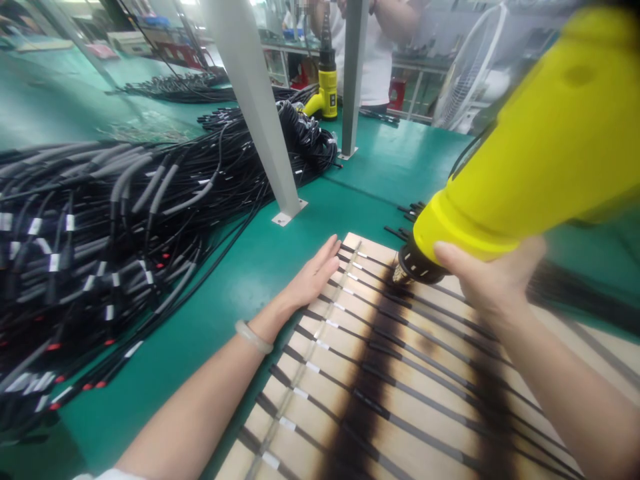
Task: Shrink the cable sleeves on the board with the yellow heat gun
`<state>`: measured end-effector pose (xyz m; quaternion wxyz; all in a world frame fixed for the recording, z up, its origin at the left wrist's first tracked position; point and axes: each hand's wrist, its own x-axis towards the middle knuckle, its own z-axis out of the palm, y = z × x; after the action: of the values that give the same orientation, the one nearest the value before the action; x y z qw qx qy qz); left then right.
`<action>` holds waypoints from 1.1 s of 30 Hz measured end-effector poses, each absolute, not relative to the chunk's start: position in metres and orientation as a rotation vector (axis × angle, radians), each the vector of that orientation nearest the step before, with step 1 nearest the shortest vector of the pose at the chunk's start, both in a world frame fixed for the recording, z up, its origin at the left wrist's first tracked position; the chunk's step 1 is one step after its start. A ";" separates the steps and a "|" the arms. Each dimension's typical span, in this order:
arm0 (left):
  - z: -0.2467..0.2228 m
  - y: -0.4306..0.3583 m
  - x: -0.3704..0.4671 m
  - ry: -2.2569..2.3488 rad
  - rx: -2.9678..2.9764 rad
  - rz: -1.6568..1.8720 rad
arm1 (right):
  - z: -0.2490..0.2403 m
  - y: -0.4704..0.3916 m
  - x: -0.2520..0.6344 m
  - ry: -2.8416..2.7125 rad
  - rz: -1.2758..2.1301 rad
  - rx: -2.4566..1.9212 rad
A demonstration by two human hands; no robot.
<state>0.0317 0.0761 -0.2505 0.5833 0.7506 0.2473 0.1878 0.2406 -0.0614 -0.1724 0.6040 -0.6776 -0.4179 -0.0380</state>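
The right hand (500, 279) grips a yellow heat gun (525, 147), its nozzle (399, 274) close over dark cables (430, 438) laid in a row across a wooden board (325, 393) with 2 scorched bands (367, 383), on the green counter (235, 287); the left hand (315, 273), fingers outstretched, rests by the cable ends at the board's edge

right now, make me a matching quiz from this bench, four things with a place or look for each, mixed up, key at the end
Things
1. nearer heat gun
2. further heat gun
3. scorched board
4. bangle

Place or look
A. around the left wrist
B. upright, nozzle up, on the green tabletop
C. in the right grip, nozzle down
D. pale, with dark bands under a row of cables

Pairs: 1-C, 2-B, 3-D, 4-A
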 end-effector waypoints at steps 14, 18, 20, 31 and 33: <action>-0.252 0.078 0.032 0.562 1.783 0.426 | -0.173 -0.061 0.239 -0.926 -0.088 -1.532; -0.253 0.078 0.032 0.569 1.789 0.424 | -0.178 -0.062 0.242 -0.948 -0.074 -1.522; -0.253 0.078 0.032 0.564 1.786 0.427 | -0.177 -0.061 0.242 -0.942 -0.080 -1.526; -0.250 0.077 0.031 0.588 1.802 0.421 | -0.165 -0.035 0.257 -0.957 -0.095 -1.415; -0.250 0.077 0.031 0.589 1.820 0.429 | -0.166 -0.034 0.257 -0.952 -0.104 -1.427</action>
<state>0.0312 0.0770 -0.2498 0.5569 0.7711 0.2496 0.1816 0.2573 -0.0343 -0.1659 0.6530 -0.6288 -0.4197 -0.0458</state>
